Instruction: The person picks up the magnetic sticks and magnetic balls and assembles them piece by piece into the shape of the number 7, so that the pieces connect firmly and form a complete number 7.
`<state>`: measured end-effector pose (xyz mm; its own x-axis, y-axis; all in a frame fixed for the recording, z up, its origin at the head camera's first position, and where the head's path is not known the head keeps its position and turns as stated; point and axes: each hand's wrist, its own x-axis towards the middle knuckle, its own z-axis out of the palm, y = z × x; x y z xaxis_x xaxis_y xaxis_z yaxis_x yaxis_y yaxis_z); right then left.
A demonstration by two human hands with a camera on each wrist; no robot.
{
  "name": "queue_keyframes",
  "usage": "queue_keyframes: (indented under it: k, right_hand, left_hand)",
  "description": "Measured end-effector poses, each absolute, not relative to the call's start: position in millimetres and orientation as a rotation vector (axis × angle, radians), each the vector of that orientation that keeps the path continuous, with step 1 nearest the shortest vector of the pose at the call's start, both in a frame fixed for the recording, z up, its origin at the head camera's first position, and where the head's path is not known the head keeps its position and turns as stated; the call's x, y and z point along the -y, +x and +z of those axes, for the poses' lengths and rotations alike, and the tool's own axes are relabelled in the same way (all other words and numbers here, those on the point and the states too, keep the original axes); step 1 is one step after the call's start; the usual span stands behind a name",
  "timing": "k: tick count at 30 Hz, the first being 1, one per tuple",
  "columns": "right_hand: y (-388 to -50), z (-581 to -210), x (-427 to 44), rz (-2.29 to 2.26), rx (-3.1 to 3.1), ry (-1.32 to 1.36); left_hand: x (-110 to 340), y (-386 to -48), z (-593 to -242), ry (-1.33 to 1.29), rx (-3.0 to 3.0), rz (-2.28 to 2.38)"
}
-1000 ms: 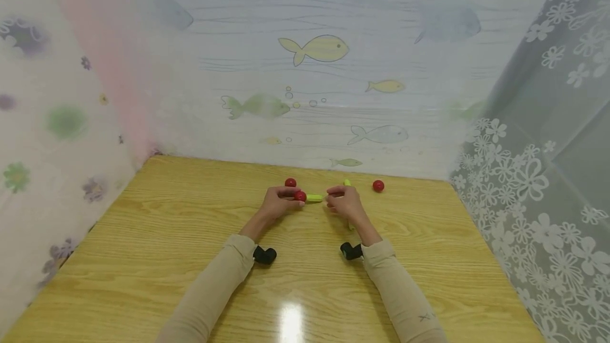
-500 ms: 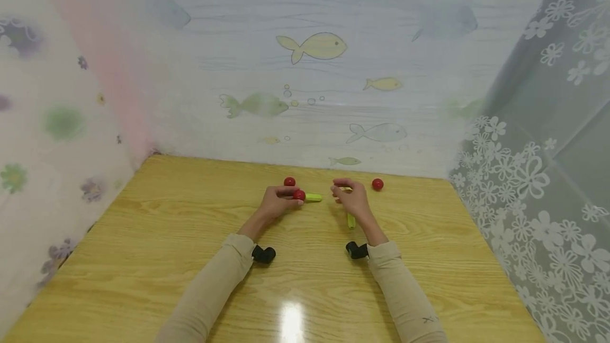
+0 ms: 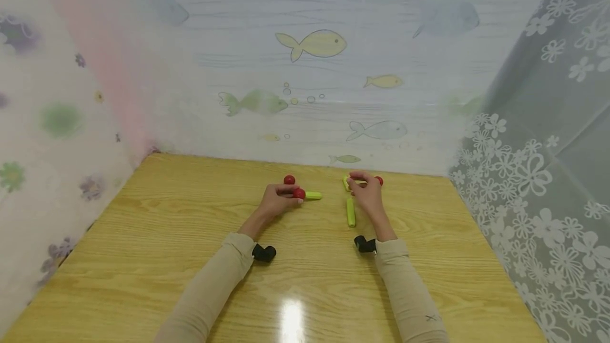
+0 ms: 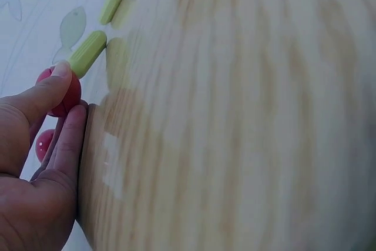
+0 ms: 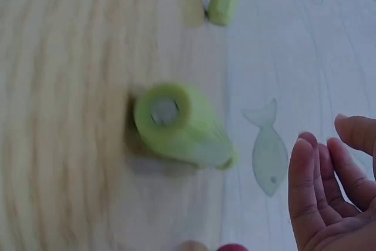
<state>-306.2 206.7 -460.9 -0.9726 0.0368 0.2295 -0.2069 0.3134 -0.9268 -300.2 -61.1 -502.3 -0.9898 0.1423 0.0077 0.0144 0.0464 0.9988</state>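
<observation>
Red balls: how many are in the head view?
3: one ball in the left hand, one ball beyond it, one ball partly hidden by the right hand.

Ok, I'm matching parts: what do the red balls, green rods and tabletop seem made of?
Red balls: glossy, perhaps plastic or coated metal; highlights. Green rods: satin, likely plastic; ribbed sides, grey, possibly metal end disc. Tabletop: glossy wood or laminate; grain, glare.

A curtained booth: fish-print backdrop (image 3: 305, 94) and flowered drapes (image 3: 567, 247) border a table (image 3: 147, 237)
</observation>
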Motion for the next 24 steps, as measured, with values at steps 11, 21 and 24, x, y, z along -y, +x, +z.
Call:
queue_keyframes:
  k: [11, 21, 24]
  right_hand:
    - [-306, -462, -234, 1.444, 2.336, 0.012]
    - [-312, -467, -260, 1.444, 2.322, -0.131]
    - [-315, -466, -266, 1.452, 2.366, -0.144]
  left_hand:
    - [61, -298, -502, 0.138, -2.213, 2.103]
    - [58, -291, -503, 0.136, -2.236, 2.106]
    - [57, -290, -504, 0.128, -2.243, 2.103]
